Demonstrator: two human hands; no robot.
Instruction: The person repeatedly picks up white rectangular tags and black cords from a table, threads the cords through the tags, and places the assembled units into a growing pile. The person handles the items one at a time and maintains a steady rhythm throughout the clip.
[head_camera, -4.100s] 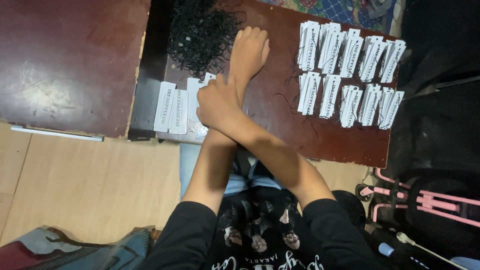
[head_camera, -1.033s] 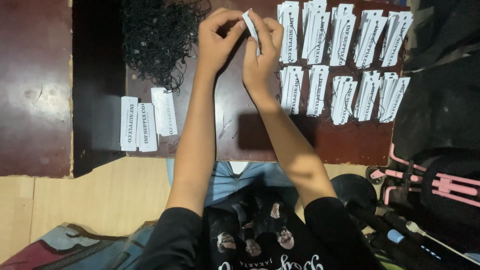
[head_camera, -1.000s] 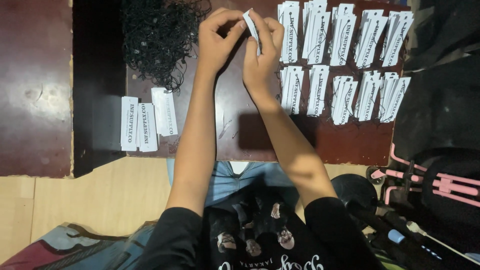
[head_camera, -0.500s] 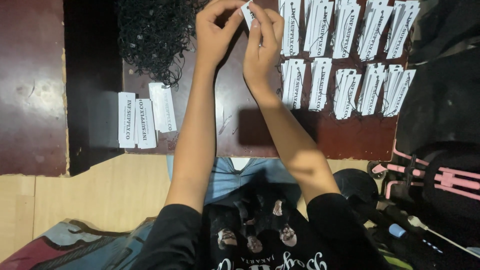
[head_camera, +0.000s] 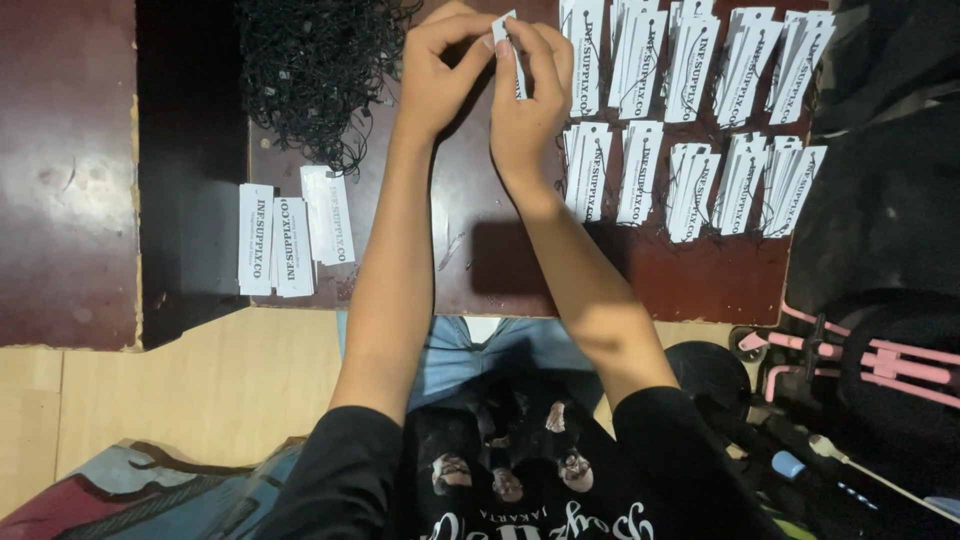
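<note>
together, left hand (head_camera: 440, 75) and right hand (head_camera: 525, 100) each grip one white tag (head_camera: 510, 55); three loose tags (head_camera: 290, 240) lie left.

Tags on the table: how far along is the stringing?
Done: two rows of strung white tags fanned in bundles to the person's right. In hand: one white tag pinched between the left hand and right hand; whether its string is on is too small to tell. Left: a few plain tags on the table's left and a heap of black string loops.
</note>
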